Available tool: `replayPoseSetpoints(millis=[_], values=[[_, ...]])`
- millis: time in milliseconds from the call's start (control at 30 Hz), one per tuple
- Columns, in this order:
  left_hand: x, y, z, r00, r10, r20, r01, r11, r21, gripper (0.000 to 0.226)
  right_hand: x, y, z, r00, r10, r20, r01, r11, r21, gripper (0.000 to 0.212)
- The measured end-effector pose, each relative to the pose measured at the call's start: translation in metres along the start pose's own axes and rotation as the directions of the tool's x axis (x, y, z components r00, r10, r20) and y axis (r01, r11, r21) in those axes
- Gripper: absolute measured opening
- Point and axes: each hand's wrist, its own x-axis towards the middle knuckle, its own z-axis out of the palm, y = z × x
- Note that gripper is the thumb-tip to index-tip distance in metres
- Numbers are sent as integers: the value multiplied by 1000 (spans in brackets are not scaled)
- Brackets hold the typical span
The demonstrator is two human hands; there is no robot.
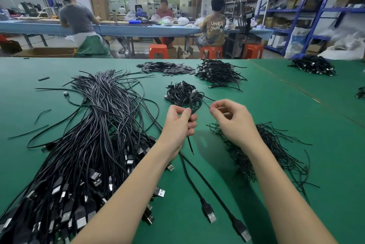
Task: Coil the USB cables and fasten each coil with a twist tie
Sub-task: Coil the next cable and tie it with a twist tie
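1. Your left hand [180, 123] is gripping a small coil of black cable [194, 105] above the green table [276, 105], fingers curled round its lower end, with a short tail of cable hanging below the fist.
2. Your right hand [230, 119] is pinching a thin black twist tie [206, 103] between thumb and forefinger, just right of the coil.
3. A big bundle of loose USB cables [88, 145] is lying to your left, plugs towards you.
4. A heap of twist ties [262, 150] is lying under your right forearm.
5. A pile of finished coils [181, 93] is sitting just beyond your hands, with a larger pile [219, 72] further back.
6. Two USB plugs [209, 214] are resting between your forearms.
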Motion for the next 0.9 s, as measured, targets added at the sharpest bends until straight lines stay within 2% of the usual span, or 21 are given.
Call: replayPoseSetpoints(millis=[33, 100, 267, 367, 500, 667, 733, 767, 833, 900], values=[[0, -1, 0, 1000, 12, 0, -12, 1000, 22, 16, 0, -7, 0, 1000, -30, -8, 31, 994, 100, 8], [-1, -3, 0, 1000, 30, 3, -31, 998, 47, 15, -1, -16, 3, 996, -89, -12, 90, 979, 181, 8], [0, -3, -1, 997, 68, 22, -71, 988, 137, 13, -8, -16, 18, 989, -148, -12, 148, 989, 6, 15], [-1, -4, -3, 995, 82, 62, -95, 965, 244, 14, -8, -13, 21, 984, -176, -39, 177, 984, 17, 12], [1, -5, -2, 995, 52, 89, -74, 961, 265, 17, -8, -8, 19, 988, -153, -26, 154, 987, 55, 12], [1, -8, 0, 999, 1, 42, -12, 968, 252, 21, -7, -5, 17, 994, -72, 85, 66, 996, 65, 10], [1, -9, -1, 1000, -7, 10, 4, 974, 227, 18, -7, -5, 16, 990, -20, 142, 1, 991, 135, 10], [1, -9, -1, 1000, -7, -6, 8, 981, 192, 16, -8, -6, 16, 985, 26, 169, -66, 969, 239, 10], [2, -6, 0, 1000, -5, -23, 7, 994, 107, 14, -9, -6, 15, 965, 130, 226, -225, 852, 473, 8], [3, -4, 1, 1000, 1, -30, 0, 1000, 30, 14, -8, -6, 15, 934, 199, 297, -344, 727, 595, 8]])
